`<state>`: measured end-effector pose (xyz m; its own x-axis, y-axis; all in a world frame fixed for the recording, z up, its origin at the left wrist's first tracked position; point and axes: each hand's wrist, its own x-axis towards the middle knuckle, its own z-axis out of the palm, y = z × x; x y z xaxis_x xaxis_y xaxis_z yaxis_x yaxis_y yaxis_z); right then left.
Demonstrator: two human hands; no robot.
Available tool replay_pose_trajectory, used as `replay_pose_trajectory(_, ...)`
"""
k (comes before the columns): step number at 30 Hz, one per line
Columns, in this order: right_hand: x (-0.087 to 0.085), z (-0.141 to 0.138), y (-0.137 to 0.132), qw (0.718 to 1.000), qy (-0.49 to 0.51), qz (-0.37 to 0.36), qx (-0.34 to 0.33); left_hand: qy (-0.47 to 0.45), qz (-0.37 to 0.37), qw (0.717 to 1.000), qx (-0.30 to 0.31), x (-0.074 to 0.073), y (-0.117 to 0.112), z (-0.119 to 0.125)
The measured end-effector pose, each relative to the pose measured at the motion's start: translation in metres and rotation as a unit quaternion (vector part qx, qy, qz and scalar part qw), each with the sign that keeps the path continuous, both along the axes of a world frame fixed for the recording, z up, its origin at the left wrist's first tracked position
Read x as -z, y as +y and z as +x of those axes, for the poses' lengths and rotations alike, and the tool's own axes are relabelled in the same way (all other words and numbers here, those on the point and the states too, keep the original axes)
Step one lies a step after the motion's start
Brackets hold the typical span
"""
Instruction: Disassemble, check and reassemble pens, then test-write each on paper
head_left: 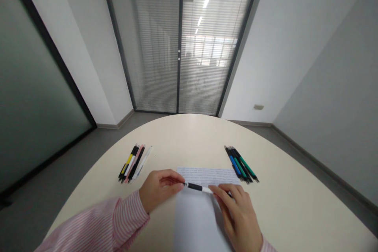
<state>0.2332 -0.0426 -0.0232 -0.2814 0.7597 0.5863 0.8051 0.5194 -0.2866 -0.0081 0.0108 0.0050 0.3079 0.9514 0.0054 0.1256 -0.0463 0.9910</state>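
Observation:
A white pen with a black grip (195, 186) lies level between my two hands, above a sheet of paper (195, 220). My left hand (161, 189) pinches its tip end between thumb and fingers. The white barrel is held by my right hand (236, 208), whose fingers hide part of the pen's rear end. Rows of handwriting or print run across the far part of the sheet, too small to read; the near part is blank.
On the left of the round table (189, 134) lies a row of pens (132, 163) in black, yellow, pink and white. A second group, of blue and green pens (240, 165), lies to the right, beside the sheet's far corner. Beyond stands a glass partition with blinds (156, 47).

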Motion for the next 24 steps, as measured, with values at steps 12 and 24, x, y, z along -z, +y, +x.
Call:
replay_pose_trajectory(12, 0.0007, 0.0014, 0.0019, 1.000, -0.006, -0.001, -0.009, 0.021, 0.042, 0.999, -0.014, 0.0006, -0.0010, 0.0004)
replay_pose_trajectory(24, 0.0031, -0.0002, 0.0025, 1.000, 0.006, -0.003, -0.015, 0.038, 0.054, 0.998, 0.007, 0.0038, -0.0007, -0.0006)
